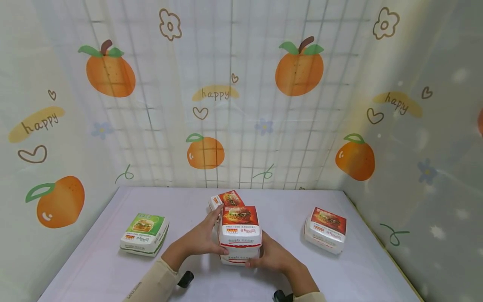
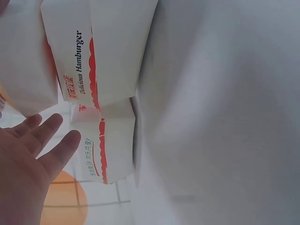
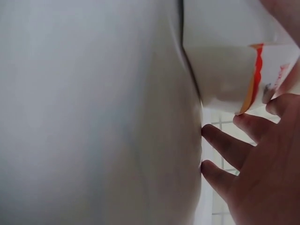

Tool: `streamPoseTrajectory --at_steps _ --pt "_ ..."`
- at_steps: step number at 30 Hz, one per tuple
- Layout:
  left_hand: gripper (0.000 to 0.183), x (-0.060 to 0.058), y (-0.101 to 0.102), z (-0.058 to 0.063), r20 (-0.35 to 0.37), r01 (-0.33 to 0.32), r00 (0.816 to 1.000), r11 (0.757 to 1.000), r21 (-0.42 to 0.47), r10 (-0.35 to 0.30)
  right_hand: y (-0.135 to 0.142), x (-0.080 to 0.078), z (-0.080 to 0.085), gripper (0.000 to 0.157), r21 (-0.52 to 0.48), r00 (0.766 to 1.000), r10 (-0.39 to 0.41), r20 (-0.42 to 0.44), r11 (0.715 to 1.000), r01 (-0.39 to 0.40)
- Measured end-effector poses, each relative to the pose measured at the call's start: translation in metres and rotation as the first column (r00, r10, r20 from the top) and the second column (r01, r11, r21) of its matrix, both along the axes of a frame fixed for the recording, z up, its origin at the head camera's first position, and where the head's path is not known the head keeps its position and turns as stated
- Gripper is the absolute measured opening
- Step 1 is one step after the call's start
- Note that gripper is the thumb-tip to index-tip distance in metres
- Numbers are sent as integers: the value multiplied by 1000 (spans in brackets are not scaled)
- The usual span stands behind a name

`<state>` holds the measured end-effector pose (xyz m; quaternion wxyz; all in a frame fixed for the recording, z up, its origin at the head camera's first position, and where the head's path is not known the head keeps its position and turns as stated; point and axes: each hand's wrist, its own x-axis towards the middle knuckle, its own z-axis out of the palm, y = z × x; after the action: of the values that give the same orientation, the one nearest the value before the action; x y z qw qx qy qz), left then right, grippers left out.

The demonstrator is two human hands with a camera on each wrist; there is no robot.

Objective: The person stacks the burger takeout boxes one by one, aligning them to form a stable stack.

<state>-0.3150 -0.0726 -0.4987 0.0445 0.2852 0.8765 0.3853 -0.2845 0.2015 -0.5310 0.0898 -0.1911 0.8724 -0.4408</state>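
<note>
Two white-and-red hamburger boxes are stacked in the middle of the table in the head view. The upper hamburger box [image 1: 240, 228] sits on the lower hamburger box [image 1: 237, 256]. My left hand [image 1: 200, 237] holds the upper box at its left side, thumb near the front corner, fingers toward the back. My right hand [image 1: 274, 254] holds the lower box, its thumb on the front and its fingers round the right side. In the right wrist view the fingers [image 3: 229, 147] are spread, some touching the box's far edge. A third red hamburger box [image 1: 231, 196] stands just behind, partly hidden.
A green-topped hamburger box [image 1: 143, 235] lies on the left of the white table [image 1: 90, 260]. Another red-topped hamburger box [image 1: 325, 230] lies on the right. A curtain [image 1: 249, 109] printed with oranges hangs behind the table and along its sides.
</note>
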Motion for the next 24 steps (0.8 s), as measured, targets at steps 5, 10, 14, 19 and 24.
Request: streamPoseTrajectory --at_steps 5,10,14,19,24 --pt "136 0 -1 -1 -9 6 1000 1000 3 -6 1 0 -2 101 10 1000 1 -19 1000 -1" --pt "136 -1 -1 -2 -9 13 1000 1000 9 -13 2 2 -2 100 15 1000 -13 -16 1000 13" --pt "136 -1 -2 -4 -2 17 1000 1000 14 -17 2 2 -1 99 3 1000 -4 -24 1000 4" --pt "135 -1 -2 -5 -8 30 1000 999 19 -30 2 2 -2 99 3 1000 0 -29 1000 0" --pt "133 -1 -1 -3 11 29 1000 999 35 -29 2 1 -2 100 6 1000 -6 -24 1000 6"
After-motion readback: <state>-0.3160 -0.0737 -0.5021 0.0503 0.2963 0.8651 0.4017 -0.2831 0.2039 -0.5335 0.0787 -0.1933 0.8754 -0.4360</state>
